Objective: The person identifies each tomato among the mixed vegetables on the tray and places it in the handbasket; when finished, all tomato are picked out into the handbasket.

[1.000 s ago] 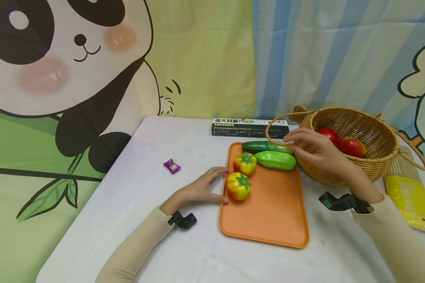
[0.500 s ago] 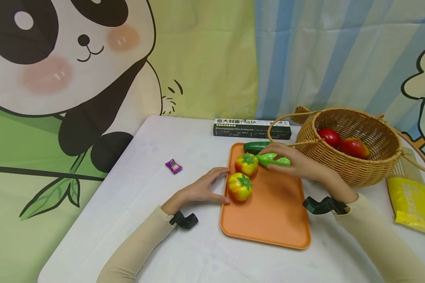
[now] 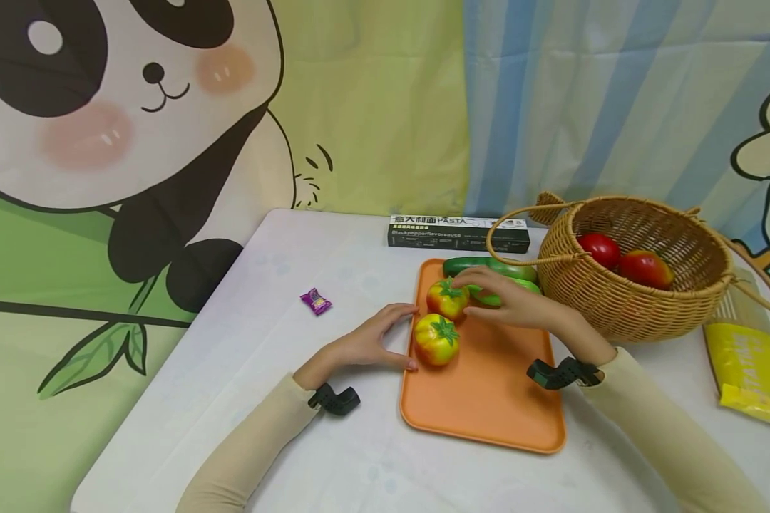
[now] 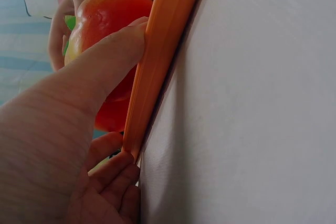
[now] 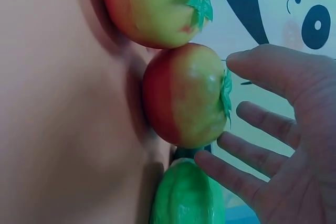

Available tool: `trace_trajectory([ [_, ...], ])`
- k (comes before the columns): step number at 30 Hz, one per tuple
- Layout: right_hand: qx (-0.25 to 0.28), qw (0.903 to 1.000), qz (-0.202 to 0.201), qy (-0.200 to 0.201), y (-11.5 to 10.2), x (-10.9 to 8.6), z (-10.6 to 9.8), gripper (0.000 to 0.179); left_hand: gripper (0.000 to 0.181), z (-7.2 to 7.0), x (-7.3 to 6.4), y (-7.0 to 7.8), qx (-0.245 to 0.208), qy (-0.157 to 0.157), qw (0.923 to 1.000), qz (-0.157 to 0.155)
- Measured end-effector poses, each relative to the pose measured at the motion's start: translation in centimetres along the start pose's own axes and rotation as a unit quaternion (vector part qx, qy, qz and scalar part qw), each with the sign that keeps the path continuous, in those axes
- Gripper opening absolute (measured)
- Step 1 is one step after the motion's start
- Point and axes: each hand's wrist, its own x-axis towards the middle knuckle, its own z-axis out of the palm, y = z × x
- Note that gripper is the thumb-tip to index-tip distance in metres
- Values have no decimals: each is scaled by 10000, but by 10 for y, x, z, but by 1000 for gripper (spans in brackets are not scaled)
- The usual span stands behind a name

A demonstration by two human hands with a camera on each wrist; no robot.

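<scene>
On the orange tray point(image 3: 488, 385) sit two red-and-yellow toy tomatoes with green leaf tops: a nearer tomato point(image 3: 436, 339) and a farther tomato point(image 3: 448, 298). My right hand point(image 3: 520, 303) reaches over the farther tomato, fingers spread; in the right wrist view the fingertips point(image 5: 231, 141) are right at its leafy side. A light green cucumber point(image 3: 527, 286) and a dark green cucumber point(image 3: 490, 268) lie behind, partly hidden by that hand. My left hand point(image 3: 366, 342) rests against the tray's left edge, thumb and fingers apart, the thumb point(image 4: 123, 43) touching the rim.
A wicker basket point(image 3: 635, 306) holding a red fruit point(image 3: 599, 251) and a red-yellow mango point(image 3: 645, 269) stands to the right. Its handle hangs over the tray's back corner. Behind lies a pasta box point(image 3: 458, 235); a yellow packet point(image 3: 751, 356) is far right, a purple candy point(image 3: 316, 301) left.
My right hand has moved left and down from beside the basket handle, over the cucumbers, to the farther tomato. The left hand stays at the tray's edge.
</scene>
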Motion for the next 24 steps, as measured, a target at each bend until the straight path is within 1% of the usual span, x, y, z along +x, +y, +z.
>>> trace_trajectory([
  [6,-15,9999,-76,-93,-1,7,4,42,94,1,0,0,-6,-73,9999,-123],
  [14,-337,9993,-72,-162,-2,14,10,41,93,1,-1,0,68,-73,9999,-61],
  [20,-123,9997,128,-161,-2,21,12,43,91,1,-1,-1,43,-15,10000,-30],
  [24,11,9994,270,-238,3,24,17,47,91,1,0,-1,-18,-67,9999,-96],
])
